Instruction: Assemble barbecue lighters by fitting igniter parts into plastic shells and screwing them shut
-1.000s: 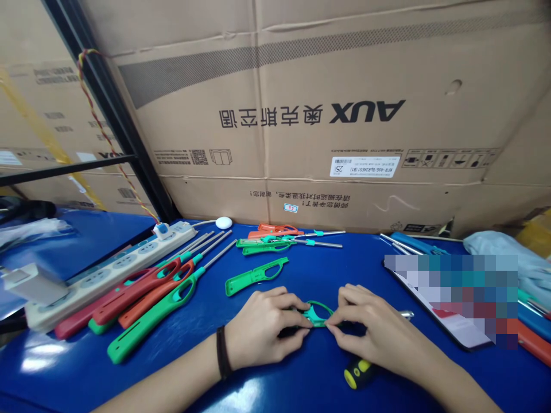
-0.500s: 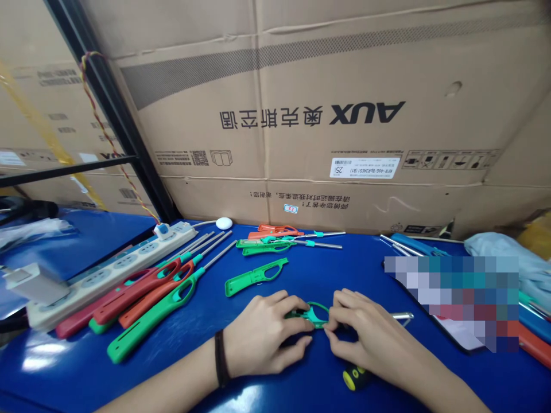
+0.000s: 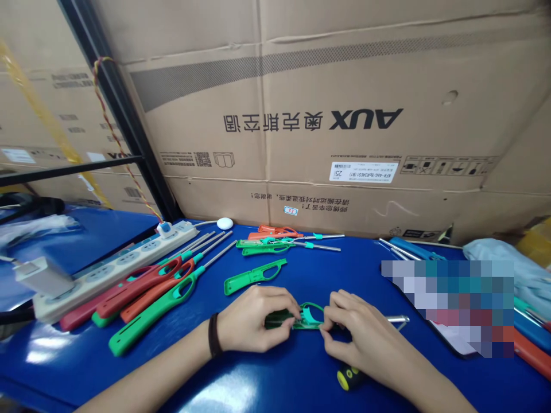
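Observation:
A green gas lighter (image 3: 313, 314) lies opened on the table between my hands, a teal trigger showing inside and its metal tube reaching right beyond my right hand. My left hand (image 3: 253, 318), with a dark band at the wrist, closes thumb and forefinger on the inside of its handle; any small part between the fingertips is too small to make out. Fingers of my right hand (image 3: 355, 327) pinch the lighter just right of the trigger. A black and yellow screwdriver handle (image 3: 348, 377) sits partly under my right hand. Behind lies a loose green casing half (image 3: 247, 280).
Several lighters (image 3: 150, 310) lie at left beside a white power strip (image 3: 116, 267). More opened lighters (image 3: 271, 245) rest at the back against a cardboard box (image 3: 279, 143). On the right are a blurred-out flat object (image 3: 451, 310), blue cloth (image 3: 491, 255) and more lighters (image 3: 534, 350).
My left hand has shifted slightly left along the lighter, and its thumb and forefinger have come together. More of the handle's inside shows. My right hand keeps its pinch.

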Action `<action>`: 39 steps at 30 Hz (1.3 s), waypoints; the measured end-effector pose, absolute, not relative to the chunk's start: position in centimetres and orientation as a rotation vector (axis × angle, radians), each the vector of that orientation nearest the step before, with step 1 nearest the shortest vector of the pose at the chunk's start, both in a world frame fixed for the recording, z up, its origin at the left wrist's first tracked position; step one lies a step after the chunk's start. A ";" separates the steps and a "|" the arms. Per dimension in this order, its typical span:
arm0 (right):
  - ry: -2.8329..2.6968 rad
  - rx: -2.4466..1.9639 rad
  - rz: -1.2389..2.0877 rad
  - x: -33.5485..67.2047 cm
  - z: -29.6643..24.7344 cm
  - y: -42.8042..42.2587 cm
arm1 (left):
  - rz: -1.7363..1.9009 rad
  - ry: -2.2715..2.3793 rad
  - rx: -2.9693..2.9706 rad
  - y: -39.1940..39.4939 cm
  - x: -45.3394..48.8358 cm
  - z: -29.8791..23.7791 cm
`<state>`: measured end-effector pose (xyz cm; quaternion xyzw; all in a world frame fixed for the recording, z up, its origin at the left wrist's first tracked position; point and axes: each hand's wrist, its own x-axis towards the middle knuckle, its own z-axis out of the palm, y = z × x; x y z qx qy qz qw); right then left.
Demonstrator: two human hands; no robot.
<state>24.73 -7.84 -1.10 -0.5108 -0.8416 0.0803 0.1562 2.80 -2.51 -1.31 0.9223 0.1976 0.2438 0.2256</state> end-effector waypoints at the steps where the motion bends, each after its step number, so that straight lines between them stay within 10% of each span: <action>1: -2.412 -1.459 0.228 24.7 -1.2 -7.8 | 0.677 0.541 2.538 -2.5 2.8 -1.3; 39: -2.318 -1.510 0.510 25.8 -1.3 -7.7 | 0.513 0.571 2.975 -3.5 3.1 -1.9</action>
